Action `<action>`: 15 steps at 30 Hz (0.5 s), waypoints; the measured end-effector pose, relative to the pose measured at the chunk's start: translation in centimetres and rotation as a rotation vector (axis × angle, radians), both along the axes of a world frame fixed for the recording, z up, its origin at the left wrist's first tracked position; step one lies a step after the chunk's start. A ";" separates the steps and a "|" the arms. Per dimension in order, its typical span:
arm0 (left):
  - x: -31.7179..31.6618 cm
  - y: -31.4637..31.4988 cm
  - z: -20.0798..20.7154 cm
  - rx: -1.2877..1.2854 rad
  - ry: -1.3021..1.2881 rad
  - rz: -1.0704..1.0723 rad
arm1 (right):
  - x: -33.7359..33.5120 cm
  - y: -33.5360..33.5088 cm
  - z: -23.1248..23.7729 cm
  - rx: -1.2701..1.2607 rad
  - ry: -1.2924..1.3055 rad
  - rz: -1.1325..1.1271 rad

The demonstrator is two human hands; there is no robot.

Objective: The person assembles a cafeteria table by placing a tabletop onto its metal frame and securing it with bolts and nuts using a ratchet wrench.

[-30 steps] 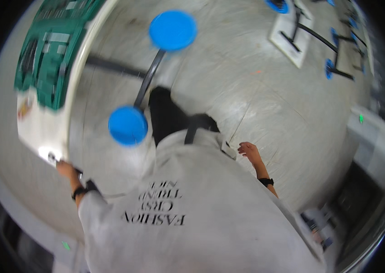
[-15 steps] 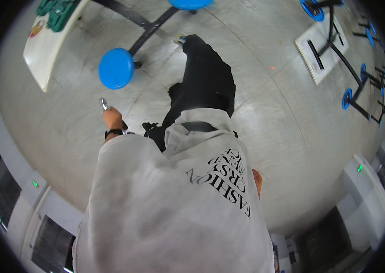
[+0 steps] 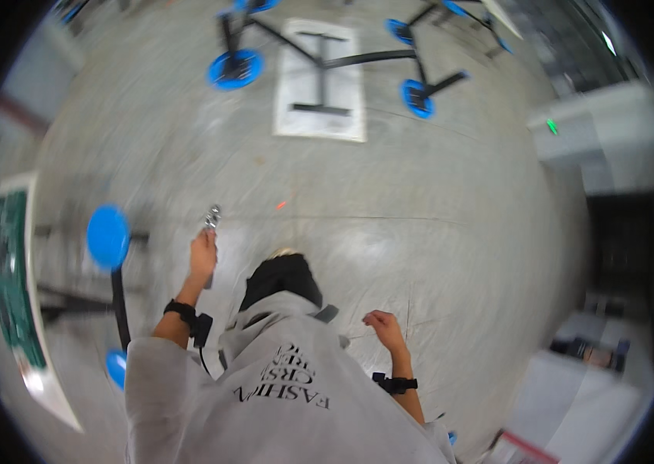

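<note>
Silver, that slim metal tool (image 3: 212,217) juts toward twelve o'clock from the left hand (image 3: 203,253), fingers clenched round it; right hand (image 3: 386,328) loosely half-open.

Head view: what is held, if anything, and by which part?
Left hand: a shiny silver-headed metal tool, gripped by its dark handle. Right hand: nothing visible.

The grey floor (image 3: 435,178), scored by thin dark lines, bears a small orange mark (image 3: 281,205) and, farther off, a white panel (image 3: 342,124) with a black frame (image 3: 322,73) across it. At the left of the view stands a white worktop (image 3: 56,398), its outline bent and blurred, a green case (image 3: 8,271) lying lengthwise along it, its contents too blurred to tell.
</note>
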State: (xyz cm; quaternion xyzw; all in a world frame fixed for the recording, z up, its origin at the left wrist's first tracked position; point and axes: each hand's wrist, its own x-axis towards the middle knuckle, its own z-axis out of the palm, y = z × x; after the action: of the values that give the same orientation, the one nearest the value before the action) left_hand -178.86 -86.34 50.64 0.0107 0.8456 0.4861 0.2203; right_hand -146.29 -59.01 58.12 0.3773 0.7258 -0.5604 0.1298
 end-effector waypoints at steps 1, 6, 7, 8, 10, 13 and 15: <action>-0.5 4.3 1.6 0.012 0.029 -0.086 | 0.1 1.5 1.9 -0.030 0.040 -0.061; 6.5 32.2 9.9 0.197 0.083 -0.762 | 1.4 14.0 11.2 -0.090 0.286 -0.311; 6.2 31.7 9.7 0.163 0.106 -0.970 | 0.1 10.1 8.5 -0.143 0.336 -0.482; 7.2 32.1 9.9 0.183 0.151 -1.175 | -1.0 7.4 7.3 -0.195 0.361 -0.615; 11.3 43.3 13.2 0.273 0.226 -1.297 | -1.2 19.4 10.0 -0.184 0.489 -0.660; 15.0 51.3 14.4 0.222 0.295 -1.461 | -2.6 28.0 8.3 -0.656 0.897 -0.946; 17.2 56.0 15.7 0.102 0.288 -1.533 | -2.4 33.3 9.1 -0.785 0.921 -1.181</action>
State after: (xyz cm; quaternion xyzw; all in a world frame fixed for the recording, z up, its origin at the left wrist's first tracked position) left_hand -161.66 -30.33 66.36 0.6649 0.5992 0.2304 0.3818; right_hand -148.69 -25.74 67.19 0.3561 0.1423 -0.8455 -0.3715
